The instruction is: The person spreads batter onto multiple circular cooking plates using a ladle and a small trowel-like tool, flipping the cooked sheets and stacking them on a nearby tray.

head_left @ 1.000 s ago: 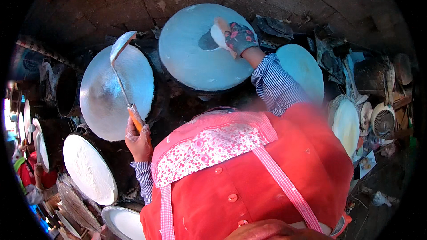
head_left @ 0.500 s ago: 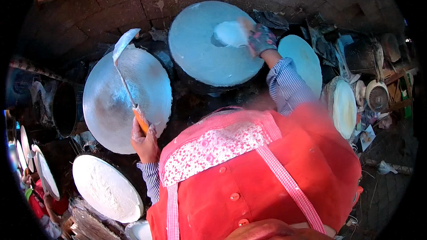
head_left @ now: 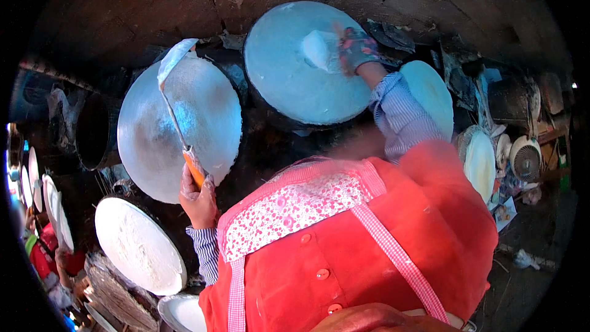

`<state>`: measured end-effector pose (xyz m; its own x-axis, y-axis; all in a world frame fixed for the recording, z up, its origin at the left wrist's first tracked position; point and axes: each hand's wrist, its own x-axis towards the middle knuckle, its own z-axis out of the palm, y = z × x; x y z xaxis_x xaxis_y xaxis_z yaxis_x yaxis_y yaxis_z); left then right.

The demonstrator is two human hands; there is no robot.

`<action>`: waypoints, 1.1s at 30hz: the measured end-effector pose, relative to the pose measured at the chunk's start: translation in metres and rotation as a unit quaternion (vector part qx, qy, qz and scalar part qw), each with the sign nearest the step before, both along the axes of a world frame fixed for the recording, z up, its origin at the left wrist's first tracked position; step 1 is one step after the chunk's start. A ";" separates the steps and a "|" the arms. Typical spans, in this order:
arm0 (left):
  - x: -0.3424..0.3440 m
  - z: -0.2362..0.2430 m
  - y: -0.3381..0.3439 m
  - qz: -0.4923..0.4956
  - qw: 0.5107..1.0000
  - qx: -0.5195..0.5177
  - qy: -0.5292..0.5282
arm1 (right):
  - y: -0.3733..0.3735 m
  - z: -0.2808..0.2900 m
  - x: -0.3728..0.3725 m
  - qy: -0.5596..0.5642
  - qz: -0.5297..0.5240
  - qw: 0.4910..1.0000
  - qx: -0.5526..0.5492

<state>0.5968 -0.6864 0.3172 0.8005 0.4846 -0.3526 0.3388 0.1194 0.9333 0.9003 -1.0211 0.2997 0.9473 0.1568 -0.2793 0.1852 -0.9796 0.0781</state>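
Note:
My left hand (head_left: 198, 198) is closed round the orange handle of a ladle (head_left: 174, 115). The ladle's bowl, coated with white batter, hangs over the far rim of a round pale griddle (head_left: 144, 129). My right hand (head_left: 357, 49), in a dark patterned fingerless glove, reaches over a second round griddle (head_left: 295, 95) covered with a thin whitish layer. At its fingertips lies a bright white round patch (head_left: 316, 49); whether this is batter or a flat thing in the hand I cannot tell. Motion blurs those fingers.
To the right stand a pale round plate-like surface (head_left: 430, 95), another pale disc (head_left: 479, 163) and a small fan (head_left: 525, 157). A white powdery round pan (head_left: 138, 246) and a white bowl (head_left: 184, 312) are at lower left. Another person's hand (head_left: 61, 258) shows at far left.
My right hand stays at the white patch on the far griddle, its fingers blurred. The ladle remains in my left hand over the left griddle. The whole view has shifted slightly.

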 end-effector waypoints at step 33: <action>0.052 -0.012 -0.142 -0.225 0.961 -0.123 0.100 | 0.026 -0.023 -0.055 0.093 -0.330 0.746 0.570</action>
<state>0.6487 -0.8279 0.3050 0.8142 -0.0124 -0.5805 0.5771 0.1270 0.8067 0.8450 -0.9950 0.2766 0.8845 -0.0911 -0.4576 -0.4642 -0.2720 -0.8430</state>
